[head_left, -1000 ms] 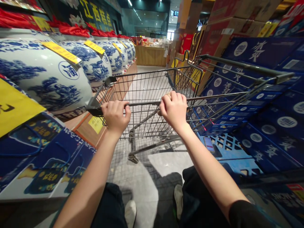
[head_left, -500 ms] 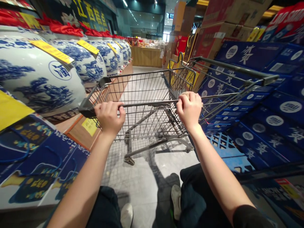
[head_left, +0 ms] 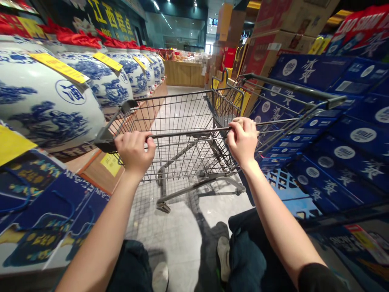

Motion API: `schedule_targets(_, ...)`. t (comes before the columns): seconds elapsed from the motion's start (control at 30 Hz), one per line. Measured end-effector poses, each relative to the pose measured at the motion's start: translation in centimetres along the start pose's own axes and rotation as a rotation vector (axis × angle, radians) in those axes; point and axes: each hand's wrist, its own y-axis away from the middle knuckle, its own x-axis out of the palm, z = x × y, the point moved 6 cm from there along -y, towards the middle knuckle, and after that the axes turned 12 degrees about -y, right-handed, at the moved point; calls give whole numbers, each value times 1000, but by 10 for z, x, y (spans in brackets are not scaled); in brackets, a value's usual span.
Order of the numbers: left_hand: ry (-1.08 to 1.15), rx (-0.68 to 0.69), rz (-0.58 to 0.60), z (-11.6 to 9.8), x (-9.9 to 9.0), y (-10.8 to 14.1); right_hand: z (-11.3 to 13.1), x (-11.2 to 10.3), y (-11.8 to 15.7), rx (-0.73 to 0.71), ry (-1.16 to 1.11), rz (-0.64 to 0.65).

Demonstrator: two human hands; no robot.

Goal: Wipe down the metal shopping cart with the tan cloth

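Note:
A dark wire shopping cart (head_left: 182, 115) stands turned at an angle in the aisle ahead of me, and its basket holds nothing that I can see. My left hand (head_left: 135, 152) is wrapped over the near rail, close to the cart's black corner piece (head_left: 105, 142). Farther right on the same rail, my right hand (head_left: 243, 140) is closed around it, knuckles up. A second dark rail (head_left: 291, 87) rises at the cart's right side, beyond my right hand. The wheeled frame (head_left: 194, 190) rests on the pale tiled floor (head_left: 179, 239).
Large blue-and-white jars (head_left: 54, 97) with red cloth tops line a low wooden ledge (head_left: 97, 168) on the left. Blue gift bags (head_left: 36, 211) stand nearer. Stacked blue boxes (head_left: 343, 142) and brown cartons (head_left: 279, 52) border the right. A wooden counter (head_left: 182, 73) stands at the far end.
The view has shifted slightly, so the jars, boxes and cart all sit a little farther left. Both hands keep their hold on the rail.

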Motion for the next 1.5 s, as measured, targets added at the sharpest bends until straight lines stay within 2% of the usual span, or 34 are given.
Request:
schedule_targets(0.07,10,2,20,3,0,-1,8,6,0,-68,-29,85)
schedule_targets(0.13,10,15,40,4,-1,-2,-5,-1,-3,-70,-19,87)
schedule_targets(0.27,-2,36,52,2,-2,-2,-59,-33,-10,90,61,-139)
schedule_targets(0.33,-4,26,39,0,-2,-1,-69,-38,-9,117,74,-198)
schedule_targets(0.43,-6,3,17,0,-1,-1,-49,-26,-3,80,79,-174)
schedule_targets(0.57,-2,-11,26,4,-1,-3,-16,-6,0,-59,43,38)
schedule_targets(0.63,-9,-7,34,6,-2,-4,-23,-11,-3,-89,13,70)
schedule_targets(0.67,-15,-3,38,6,-2,-4,-34,-19,-6,-75,0,34)
schedule_targets(0.77,-27,13,57,5,-1,-3,-79,-46,-15,70,2,-185)
schedule_targets(0.87,-17,12,69,4,-1,-3,-100,-48,-20,131,43,-228)
schedule_targets(1.03,-32,-21,60,9,-2,-8,-76,-30,-17,113,91,-189)
schedule_targets(1.17,-49,-46,65,19,-3,-15,-56,-30,-9,85,94,-158)
schedule_targets(1.3,-33,-68,65,32,-4,-22,-60,-48,-4,-29,57,-88)
schedule_targets(1.43,-24,-80,53,42,-2,-25,-88,-85,0,-2,97,-238)
schedule_targets(1.5,-9,-90,46,46,-1,-26,-91,-93,4,31,123,-313)
